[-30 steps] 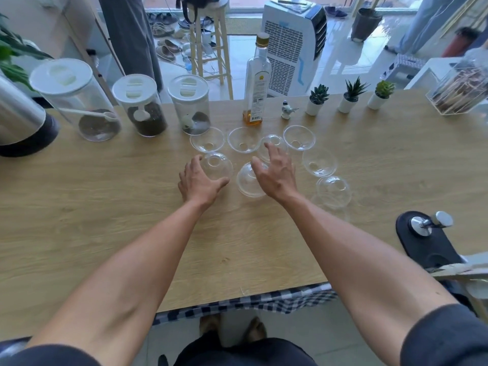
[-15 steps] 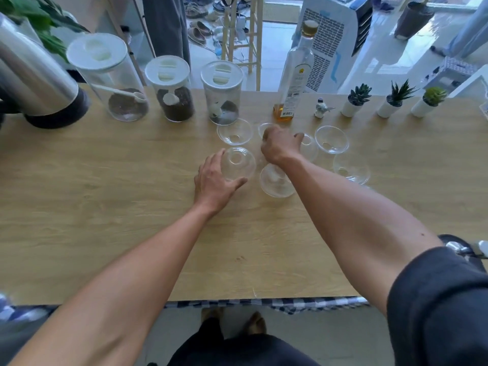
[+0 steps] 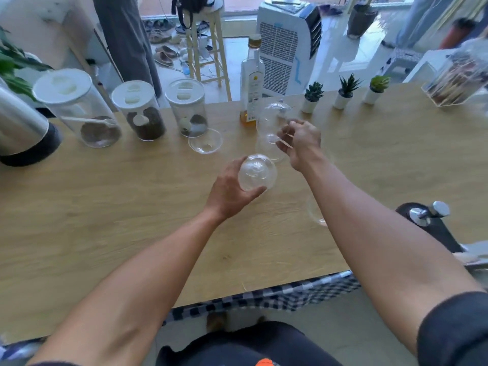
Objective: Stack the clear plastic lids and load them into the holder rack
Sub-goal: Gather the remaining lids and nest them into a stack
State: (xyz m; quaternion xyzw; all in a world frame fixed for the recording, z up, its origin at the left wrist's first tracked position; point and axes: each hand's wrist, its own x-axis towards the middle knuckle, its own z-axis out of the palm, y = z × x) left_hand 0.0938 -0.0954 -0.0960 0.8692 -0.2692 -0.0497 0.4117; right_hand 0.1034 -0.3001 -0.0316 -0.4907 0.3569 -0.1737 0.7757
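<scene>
The left hand (image 3: 229,191) grips one clear domed lid (image 3: 257,172), fingers and thumb curled round its rim, held above the wooden worktop (image 3: 105,207). The right hand (image 3: 301,143) pinches a blurred, see-through lid stack (image 3: 272,128) just beyond and to the right of the left hand; the number of lids in it cannot be told. One loose lid (image 3: 205,141) lies open side up on the worktop beyond the left hand, in front of three lidded jars (image 3: 137,112), and part of another lid (image 3: 315,211) shows beside the right forearm.

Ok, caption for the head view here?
Left hand holds a domed clear lid while the right hand lifts another lid above the wooden table.
</scene>
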